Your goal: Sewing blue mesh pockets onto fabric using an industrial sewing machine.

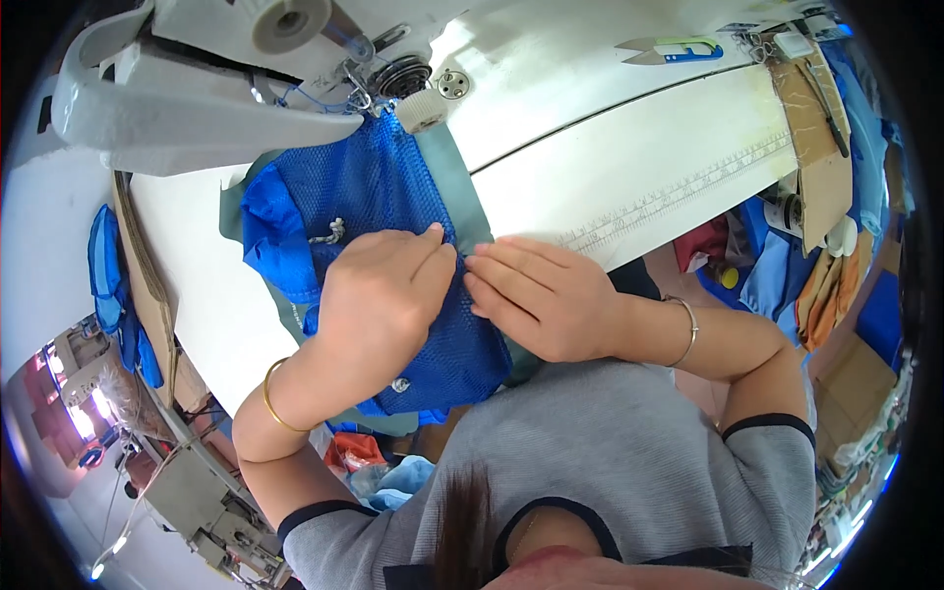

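Observation:
Blue mesh fabric lies under the sewing machine's needle area, with a grey-green fabric strip along its right edge. My left hand rests on the mesh, its fingers closed on the mesh beside the strip. Close to it, my right hand has its fingers pressed together on the seam where strip and mesh meet. The fingertips of both hands nearly touch. A smooth blue fabric section bunches up left of the mesh, and a grey cord knot sits near my left hand.
Thread snips with a blue handle lie at the back right of the white table. A ruler scale runs along the table's front. Cardboard and piled fabrics stand at the right; a blue fabric piece hangs at the left.

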Tool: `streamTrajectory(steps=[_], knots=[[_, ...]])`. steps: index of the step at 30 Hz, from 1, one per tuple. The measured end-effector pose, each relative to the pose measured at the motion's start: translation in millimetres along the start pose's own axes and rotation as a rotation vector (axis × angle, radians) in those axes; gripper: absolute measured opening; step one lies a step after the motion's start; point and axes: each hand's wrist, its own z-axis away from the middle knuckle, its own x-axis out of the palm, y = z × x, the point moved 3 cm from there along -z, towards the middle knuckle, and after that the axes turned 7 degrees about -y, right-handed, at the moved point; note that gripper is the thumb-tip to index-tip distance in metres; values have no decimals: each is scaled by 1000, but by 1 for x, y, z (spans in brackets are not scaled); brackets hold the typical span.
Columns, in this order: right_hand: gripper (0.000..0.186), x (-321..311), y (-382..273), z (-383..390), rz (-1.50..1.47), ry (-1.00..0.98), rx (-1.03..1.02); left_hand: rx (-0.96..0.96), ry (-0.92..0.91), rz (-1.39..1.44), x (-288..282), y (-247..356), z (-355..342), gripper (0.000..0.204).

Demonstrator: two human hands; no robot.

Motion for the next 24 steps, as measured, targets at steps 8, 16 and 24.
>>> streamTrajectory(steps=[8,16,24], knots=[[28,-7,8,-8,116,-46,43,-27,8,-121,10,11,6,34],[30,-6,-2,-6,166,-81,99,-20,-9,-119,8,11,7,34],[32,-7,1,-5,143,-74,98,30,-101,-106,-2,10,1,32]])
